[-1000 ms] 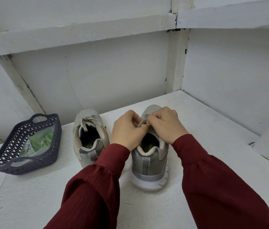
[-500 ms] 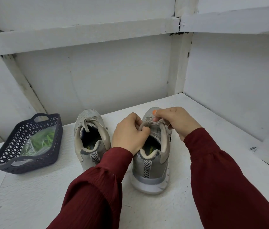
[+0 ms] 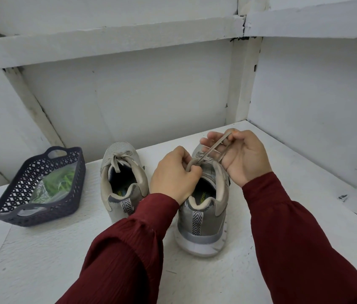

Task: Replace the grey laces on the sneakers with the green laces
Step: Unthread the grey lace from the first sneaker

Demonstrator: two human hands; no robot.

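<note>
1. L hand [image 3: 173, 175]: fingers curled, pinching a loop of grey lace [image 3: 212, 147] just over the tongue of shoe [image 3: 203, 218].
2. R hand [image 3: 244, 156]: fingers curled, thumb & forefinger pinching the same lace higher up, past the toe. Lace runs taut btw the two pinches.
3. Shoe: upright on shelf [image 3: 41, 260], heel twd me, under both hands.
4. 2nd shoe [image 3: 122, 181]: just left of L knuckles, grey bow tied.
5. Basket [image 3: 48, 218]: well left of L hand. Green laces [image 3: 60, 182] in clear bag inside.
</note>
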